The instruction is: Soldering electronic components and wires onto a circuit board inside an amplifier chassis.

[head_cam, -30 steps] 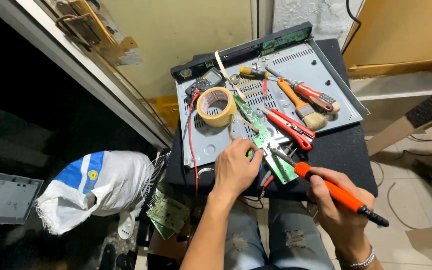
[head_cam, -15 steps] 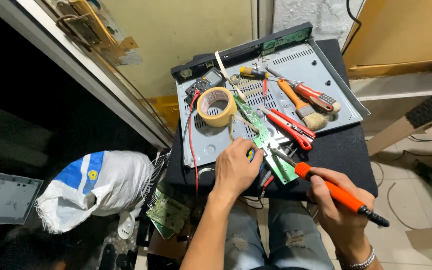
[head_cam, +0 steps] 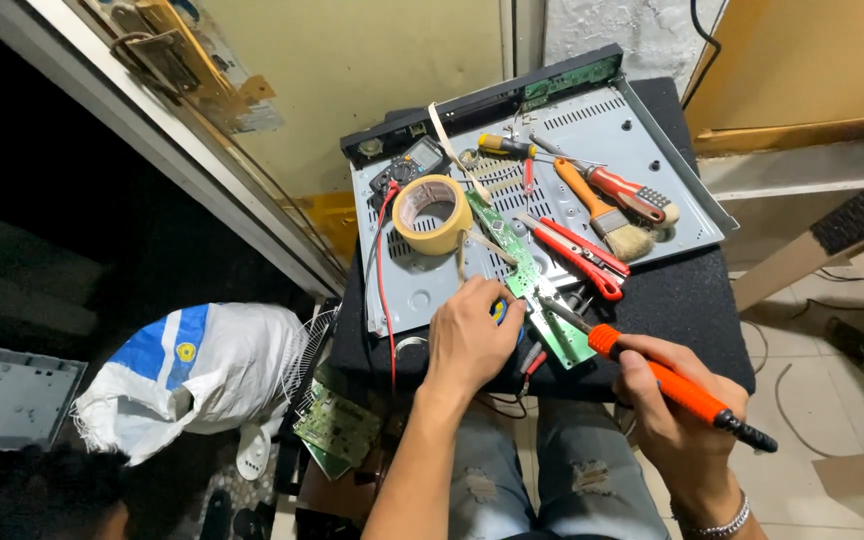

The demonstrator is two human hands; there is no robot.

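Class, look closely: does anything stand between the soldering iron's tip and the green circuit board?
Nothing visible does. The right hand holds the soldering iron with its tip reaching the circuit board; the left hand rests beside it.

Almost nothing differs from a second ago. The left hand (head_cam: 472, 335) sits a touch nearer the long green circuit board (head_cam: 537, 290), and the orange soldering iron (head_cam: 677, 388) in the right hand (head_cam: 677, 425) holds the same slant.

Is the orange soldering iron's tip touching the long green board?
Touching: in the head view, the soldering iron, held by the right hand, rests its tip on the green board.
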